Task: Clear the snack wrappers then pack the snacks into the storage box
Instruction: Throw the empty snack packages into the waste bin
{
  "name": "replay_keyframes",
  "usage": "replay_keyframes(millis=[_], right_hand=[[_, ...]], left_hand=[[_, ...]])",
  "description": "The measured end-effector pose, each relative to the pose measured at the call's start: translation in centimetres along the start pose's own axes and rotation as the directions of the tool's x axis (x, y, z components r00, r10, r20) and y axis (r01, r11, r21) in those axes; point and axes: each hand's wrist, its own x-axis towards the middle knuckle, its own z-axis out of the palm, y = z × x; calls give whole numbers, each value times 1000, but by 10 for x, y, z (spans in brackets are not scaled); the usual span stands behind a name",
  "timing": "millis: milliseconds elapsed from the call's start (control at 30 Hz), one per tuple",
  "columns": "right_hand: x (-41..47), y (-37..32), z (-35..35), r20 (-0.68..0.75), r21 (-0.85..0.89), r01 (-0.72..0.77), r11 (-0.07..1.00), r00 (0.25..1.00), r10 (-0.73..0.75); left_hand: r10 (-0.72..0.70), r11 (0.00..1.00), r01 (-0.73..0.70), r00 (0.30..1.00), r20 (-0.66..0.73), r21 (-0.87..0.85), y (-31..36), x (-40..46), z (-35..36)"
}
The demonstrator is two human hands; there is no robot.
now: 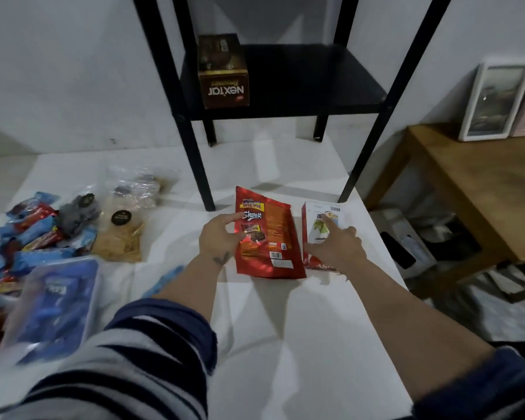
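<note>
The left hand point(220, 237) lays its spread grip against the red Beng-Beng pouch point(267, 234) lying flat on the white counter point(285, 328). The right hand point(335, 244), fingers spread, rests on a white carton point(317, 225), hiding its lower half. At far left, blurred wrapped snacks point(28, 234) sit beside a clear storage box point(58, 301).

Views: one only, head-worn, wide-angle.
Position: above the near edge of the white table point(285, 344), close over both forearms.
Facing: forward and down, towards the black shelf frame point(194, 165) and the wall behind.
Nearness: striped sleeve point(128, 359) filling the bottom left corner; left hand point(220, 236) and right hand point(335, 247) mid-frame.
Edges: straight lines bowed by the lens; wooden side table point(482, 189) at right.
Shared area: nothing to compare with.
</note>
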Motion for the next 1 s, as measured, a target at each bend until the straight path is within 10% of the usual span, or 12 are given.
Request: replay_keyframes(millis=[400,1000], right_hand=[[-137,-60,-10,23,-112,478,871,878,-479],[-445,-297,229,427,-106,945,310,325,-844]], left_hand=[[-71,964,-43,910,-408,-264,-13,-171,-108],[-433,896,267,354,-829,-354,-222,-449,-382]])
